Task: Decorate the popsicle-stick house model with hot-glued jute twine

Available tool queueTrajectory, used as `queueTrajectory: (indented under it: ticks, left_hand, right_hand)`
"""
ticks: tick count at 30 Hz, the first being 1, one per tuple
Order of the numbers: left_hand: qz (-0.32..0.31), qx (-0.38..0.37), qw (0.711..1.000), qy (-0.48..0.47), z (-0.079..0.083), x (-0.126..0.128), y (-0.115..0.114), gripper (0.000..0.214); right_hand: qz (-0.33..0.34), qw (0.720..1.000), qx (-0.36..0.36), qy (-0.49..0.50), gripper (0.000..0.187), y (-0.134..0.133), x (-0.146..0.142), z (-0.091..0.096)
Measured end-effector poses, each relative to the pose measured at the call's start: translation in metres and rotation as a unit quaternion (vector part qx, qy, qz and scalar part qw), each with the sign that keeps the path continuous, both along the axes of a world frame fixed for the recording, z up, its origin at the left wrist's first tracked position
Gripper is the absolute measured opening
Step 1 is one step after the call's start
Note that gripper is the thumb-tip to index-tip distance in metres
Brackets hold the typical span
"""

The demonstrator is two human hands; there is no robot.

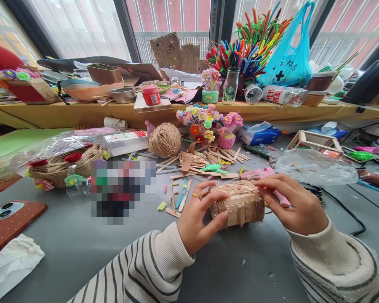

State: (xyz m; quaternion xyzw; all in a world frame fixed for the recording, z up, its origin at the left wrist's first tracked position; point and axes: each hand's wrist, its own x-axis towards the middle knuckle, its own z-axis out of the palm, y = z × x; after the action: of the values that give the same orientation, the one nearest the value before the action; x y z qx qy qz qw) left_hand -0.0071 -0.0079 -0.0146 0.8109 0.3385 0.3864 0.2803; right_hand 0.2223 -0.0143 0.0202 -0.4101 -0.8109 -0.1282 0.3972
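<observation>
A small wooden chest [238, 206] made of craft sticks, its edges wrapped in twine, rests on the grey table in front of me. A short stick stands upright on its front like a latch, and twine decoration lies on its lid. My left hand [200, 214], with a ring on one finger, grips the chest's left end between thumb and fingers. At the upper right edge, my right hand [295, 204] touches the chest with its fingertips bent together; whether they pinch a strand there is too small to tell. A pink glue gun [262, 173] lies partly hidden behind the chest.
Behind the chest lie loose craft sticks [221, 156], a ball of twine [164, 140] and pipe-cleaner flowers [230, 122]. Clear plastic wrap [316, 166] and a black cable [350, 214] are at right. A phone [15, 219] and crumpled tissue [14, 263] lie left. A crowded shelf [189, 114] runs along the back.
</observation>
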Motion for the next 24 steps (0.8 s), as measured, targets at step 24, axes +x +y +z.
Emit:
queueTrajectory:
  ticks: [24]
  left_hand:
    - [0.001, 0.000, 1.000, -0.005, -0.002, 0.000, 0.000, 0.028]
  right_hand:
    - [-0.081, 0.994, -0.022, 0.065, 0.010, 0.001, 0.003, -0.009]
